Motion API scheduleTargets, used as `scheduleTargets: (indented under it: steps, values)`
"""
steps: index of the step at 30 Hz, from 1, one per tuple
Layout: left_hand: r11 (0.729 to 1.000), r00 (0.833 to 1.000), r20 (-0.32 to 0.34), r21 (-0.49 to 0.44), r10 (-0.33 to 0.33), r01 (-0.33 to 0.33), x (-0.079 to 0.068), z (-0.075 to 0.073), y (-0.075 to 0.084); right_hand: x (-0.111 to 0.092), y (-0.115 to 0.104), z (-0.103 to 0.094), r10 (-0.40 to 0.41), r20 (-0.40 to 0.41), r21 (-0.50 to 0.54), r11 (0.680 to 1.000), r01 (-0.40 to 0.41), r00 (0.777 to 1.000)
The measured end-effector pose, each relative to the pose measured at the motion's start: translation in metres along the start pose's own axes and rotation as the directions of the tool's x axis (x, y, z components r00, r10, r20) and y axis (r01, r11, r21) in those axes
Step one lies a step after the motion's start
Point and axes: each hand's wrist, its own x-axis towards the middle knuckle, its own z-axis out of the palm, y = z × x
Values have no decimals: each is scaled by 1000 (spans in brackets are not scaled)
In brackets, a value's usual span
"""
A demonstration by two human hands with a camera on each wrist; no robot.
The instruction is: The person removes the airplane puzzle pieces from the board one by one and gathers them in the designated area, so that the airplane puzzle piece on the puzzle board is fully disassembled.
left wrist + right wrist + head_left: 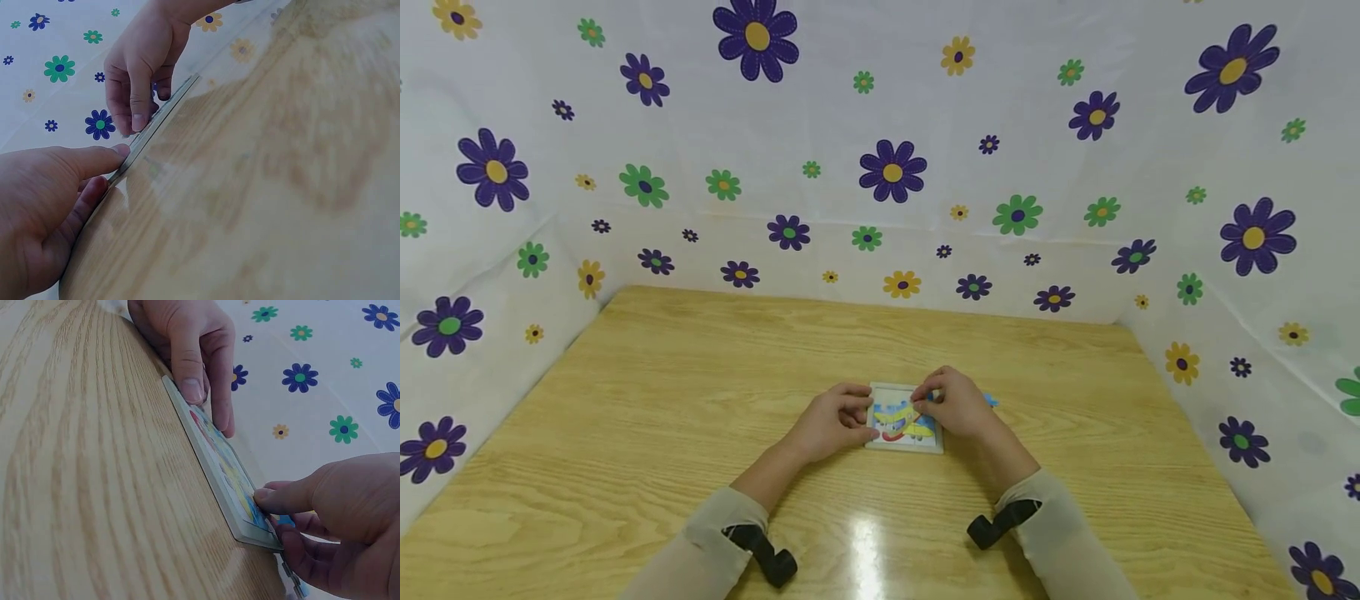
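A small jigsaw puzzle [895,423] with a yellow and red airplane picture lies in a pale square frame [904,448] on the table. At the frame's left edge is my left hand [831,423], gripping it with the thumb on the rim and fingers along the side. My right hand [958,408] is over the upper right of the puzzle, thumb and fingers pinched together. In the right wrist view a bit of blue puzzle piece [284,520] shows between them; most of it is hidden by the fingers.
Another blue piece [991,401] lies on the wooden table [700,375] just right of my right hand. Flower-printed white cloth [820,125] stands around the back and both sides of the table.
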Motion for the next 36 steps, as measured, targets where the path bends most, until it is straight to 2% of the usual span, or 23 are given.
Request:
scheduleTargets:
  steps: [9,13,21,31,36]
  values:
    - [1000,1000,-2,-8,0,0,-2,0,-1,-1,4,-17,46,41,39,998,-47,998]
    - [1000,1000,-3,-14,2,-2,-3,-1,1,-2,11,-28,78,83,130,988,-88,994]
    - [1000,1000,3,-11,8,-8,-1,-1,-1,-6,26,-49,153,90,276,946,-172,984]
    - [1000,1000,6,-13,8,-8,-1,0,-4,-15,47,-72,239,109,286,922,-261,965]
    - [1000,1000,7,-18,9,-9,-2,0,-1,-21,60,-85,254,105,261,926,-273,961]
